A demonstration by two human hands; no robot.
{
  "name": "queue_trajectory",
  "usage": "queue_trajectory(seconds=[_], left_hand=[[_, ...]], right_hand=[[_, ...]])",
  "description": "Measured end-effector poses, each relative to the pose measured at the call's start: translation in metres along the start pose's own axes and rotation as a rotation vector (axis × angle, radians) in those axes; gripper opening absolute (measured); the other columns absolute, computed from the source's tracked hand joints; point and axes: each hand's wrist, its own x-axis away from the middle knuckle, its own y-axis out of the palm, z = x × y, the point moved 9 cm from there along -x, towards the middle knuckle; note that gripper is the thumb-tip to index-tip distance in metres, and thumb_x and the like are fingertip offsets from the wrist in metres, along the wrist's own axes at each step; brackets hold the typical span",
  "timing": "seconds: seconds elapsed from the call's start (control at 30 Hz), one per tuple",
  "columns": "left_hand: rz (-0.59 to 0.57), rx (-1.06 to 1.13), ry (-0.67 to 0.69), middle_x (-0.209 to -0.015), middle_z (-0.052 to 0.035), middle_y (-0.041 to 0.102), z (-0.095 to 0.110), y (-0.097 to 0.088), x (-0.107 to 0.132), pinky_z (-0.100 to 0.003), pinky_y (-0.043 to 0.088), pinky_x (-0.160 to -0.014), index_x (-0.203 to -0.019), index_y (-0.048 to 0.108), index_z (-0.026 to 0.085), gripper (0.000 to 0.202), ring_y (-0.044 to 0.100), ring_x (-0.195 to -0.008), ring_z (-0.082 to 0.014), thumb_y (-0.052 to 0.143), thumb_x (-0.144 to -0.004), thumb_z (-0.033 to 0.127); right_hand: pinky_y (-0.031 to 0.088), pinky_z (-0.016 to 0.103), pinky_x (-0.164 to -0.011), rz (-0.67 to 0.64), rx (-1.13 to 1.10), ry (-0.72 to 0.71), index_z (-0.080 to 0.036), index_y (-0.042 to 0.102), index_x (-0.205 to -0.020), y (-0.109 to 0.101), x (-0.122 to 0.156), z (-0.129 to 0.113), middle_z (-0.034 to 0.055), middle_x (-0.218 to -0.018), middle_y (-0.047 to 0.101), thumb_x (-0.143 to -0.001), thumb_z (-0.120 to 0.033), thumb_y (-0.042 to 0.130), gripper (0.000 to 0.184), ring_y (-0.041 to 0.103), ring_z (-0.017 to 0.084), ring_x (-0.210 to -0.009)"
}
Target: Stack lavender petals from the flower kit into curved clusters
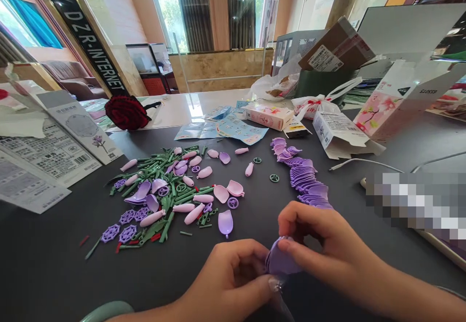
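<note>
My left hand (233, 276) and my right hand (320, 237) meet low in the middle, both closed around a small purple petal cluster (280, 261) held just above the dark table (54, 263). The right fingers pinch its upper side, the left thumb presses its lower edge. Just beyond my hands lies a single purple petal (225, 222). A curved row of stacked purple petals (304, 176) runs from the table's middle toward my right hand. To the left is a heap of green stems, pink buds and purple parts (163, 191).
Opened white boxes (54, 152) lie at the left, with a dark red rose (126, 112) behind them. Blue instruction sheets (233, 128), small flower-printed boxes (269, 116) and a cardboard parcel (337, 45) stand at the back. A white cable (364, 161) crosses the right side.
</note>
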Motion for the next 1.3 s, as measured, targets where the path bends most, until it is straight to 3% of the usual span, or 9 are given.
queue_trajectory(seconds=[0.3,0.43,0.53,0.7,0.83,0.93,1.03,1.17,1.3], left_hand=[[-0.034,-0.094,-0.005,-0.066,-0.0016,0.063,-0.009,0.0,-0.003,-0.027,0.047,-0.068,-0.079,0.062,0.015,0.038,0.062,-0.066,-0.016,0.077,-0.067,0.048],[-0.051,-0.232,0.025,-0.066,-0.0022,0.061,-0.016,-0.004,-0.007,-0.025,0.043,-0.058,-0.081,0.06,0.015,0.044,0.058,-0.059,-0.0151,0.069,-0.07,0.057],[-0.084,-0.304,-0.009,-0.063,-0.0007,0.058,-0.016,-0.001,-0.003,-0.022,0.037,-0.053,-0.078,0.06,0.016,0.045,0.052,-0.056,-0.0123,0.069,-0.068,0.059],[-0.009,-0.347,-0.005,-0.066,0.0026,0.052,-0.004,0.001,0.007,-0.02,0.033,-0.057,-0.084,0.064,0.016,0.045,0.045,-0.06,-0.0089,0.07,-0.07,0.058],[-0.08,-0.271,-0.024,-0.065,0.0043,0.052,-0.009,0.004,0.003,-0.019,0.035,-0.055,-0.098,0.056,0.018,0.052,0.045,-0.056,-0.0082,0.068,-0.072,0.061],[-0.159,-0.241,-0.038,-0.064,0.0043,0.053,-0.013,0.008,-0.001,-0.02,0.038,-0.054,-0.098,0.049,0.019,0.053,0.051,-0.057,-0.0098,0.067,-0.072,0.061],[-0.115,-0.255,-0.014,-0.065,0.0035,0.055,-0.01,0.006,-0.001,-0.02,0.04,-0.058,-0.096,0.049,0.018,0.039,0.055,-0.062,-0.0107,0.063,-0.078,0.05],[-0.1,-0.272,-0.017,-0.067,0.0019,0.059,-0.007,0.008,0.002,-0.023,0.042,-0.061,-0.094,0.05,0.018,0.026,0.06,-0.064,-0.013,0.06,-0.078,0.036],[-0.12,-0.258,0.001,-0.066,0.0015,0.059,-0.004,0.012,0.003,-0.026,0.045,-0.064,-0.092,0.049,0.017,0.024,0.061,-0.063,-0.014,0.058,-0.077,0.033]], right_hand=[[0.045,0.019,-0.051,-0.157,0.017,-0.019,-0.02,0.058,-0.07,-0.011,-0.002,-0.003,-0.0038,-0.061,0.06,-0.081,-0.028,0.067,0.016,0.054,0.009,-0.055],[0.048,0.019,-0.051,-0.183,0.06,-0.031,-0.022,0.065,-0.079,-0.011,0.002,-0.004,-0.0024,-0.064,0.065,-0.08,-0.024,0.066,0.002,0.059,0.01,-0.056],[0.048,0.019,-0.048,-0.277,0.122,-0.048,-0.023,0.069,-0.08,-0.002,0.006,-0.008,-0.0014,-0.062,0.066,-0.079,-0.018,0.062,0.009,0.06,0.012,-0.054],[0.047,0.017,-0.044,-0.349,0.214,-0.054,-0.023,0.071,-0.076,-0.001,0.014,-0.006,-0.0021,-0.059,0.065,-0.073,-0.009,0.062,0.017,0.059,0.011,-0.051],[0.052,0.022,-0.054,-0.172,0.187,0.007,-0.025,0.072,-0.078,-0.039,0.022,0.016,0.0011,-0.068,0.069,-0.082,-0.03,0.063,0.011,0.062,0.014,-0.059],[0.051,0.026,-0.053,0.038,0.132,0.184,-0.023,0.073,-0.078,-0.077,0.032,0.049,0.0033,-0.069,0.068,-0.08,-0.049,0.063,0.028,0.062,0.017,-0.06],[0.05,0.029,-0.049,0.213,0.123,0.333,-0.022,0.072,-0.076,-0.103,0.045,0.077,0.0036,-0.061,0.065,-0.071,-0.062,0.065,0.041,0.06,0.018,-0.053],[0.052,0.034,-0.054,0.309,0.187,0.44,-0.022,0.072,-0.077,-0.113,0.056,0.096,0.0057,-0.064,0.069,-0.064,-0.069,0.064,0.049,0.062,0.021,-0.054],[0.052,0.037,-0.059,0.34,0.312,0.456,-0.023,0.073,-0.08,-0.113,0.061,0.102,0.0066,-0.075,0.074,-0.065,-0.069,0.06,0.05,0.066,0.025,-0.064]])
